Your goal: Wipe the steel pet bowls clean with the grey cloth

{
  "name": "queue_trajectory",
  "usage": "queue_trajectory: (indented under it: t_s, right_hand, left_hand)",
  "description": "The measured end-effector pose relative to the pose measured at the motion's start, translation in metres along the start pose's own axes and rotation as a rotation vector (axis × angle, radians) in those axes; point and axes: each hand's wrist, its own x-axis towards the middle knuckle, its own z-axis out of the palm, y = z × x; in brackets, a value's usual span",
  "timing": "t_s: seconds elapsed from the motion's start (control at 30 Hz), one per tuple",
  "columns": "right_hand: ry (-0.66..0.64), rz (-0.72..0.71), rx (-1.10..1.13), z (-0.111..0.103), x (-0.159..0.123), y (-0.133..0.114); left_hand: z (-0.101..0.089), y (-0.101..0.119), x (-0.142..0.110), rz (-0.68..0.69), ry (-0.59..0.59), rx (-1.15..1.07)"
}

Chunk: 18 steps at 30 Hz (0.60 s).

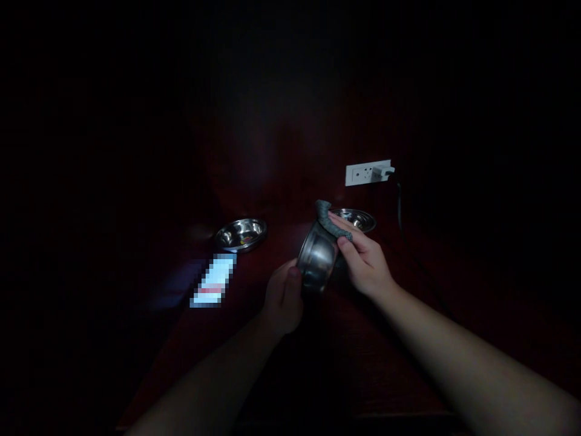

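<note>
A shiny metal bowl [318, 257] is held tilted above the dark red table [254, 357]. My left hand [284, 297] grips its lower left rim, thumb on the outside. In my right hand [365, 260] is a grey-green cloth [333, 224], pinched between thumb and fingers and lying along the bowl's upper edge. The inside of the bowl is turned out of sight, and part of the left hand is in deep shadow.
A shallow metal dish [241, 235] stands at the left, with a lit, pixelated screen [213, 281] in front of it. Behind my right hand lies another metal dish [363, 219]. A wall socket [363, 174] holds a plug, its black cable [399, 209] hanging down at the right.
</note>
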Motion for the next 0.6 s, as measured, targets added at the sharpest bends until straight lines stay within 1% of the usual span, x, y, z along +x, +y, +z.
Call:
queue_trajectory:
  t_s: [0.1, 0.27, 0.4, 0.47, 0.53, 0.6]
  right_hand:
    - [-0.045, -0.083, -0.056, 0.000, -0.002, -0.007]
    - [-0.135, -0.176, -0.187, 0.003, -0.007, -0.016]
    - [-0.203, -0.263, -0.279, 0.008, -0.010, -0.019]
    - [-0.245, -0.300, -0.302, 0.012, -0.012, -0.019]
    - [-0.292, -0.322, -0.322, 0.015, -0.014, -0.018]
    - [-0.323, -0.327, -0.341, 0.019, -0.016, -0.016]
  left_hand:
    - [0.003, 0.002, 0.000, -0.002, 0.026, -0.003]
    - [0.009, 0.002, -0.001, -0.034, 0.046, -0.147]
    - [0.016, -0.001, -0.002, -0.051, 0.141, -0.220]
    - [0.019, -0.003, 0.000, -0.089, 0.206, -0.268]
    - [0.021, -0.004, 0.004, -0.165, 0.265, -0.376]
    - [0.023, -0.003, 0.010, -0.229, 0.313, -0.544]
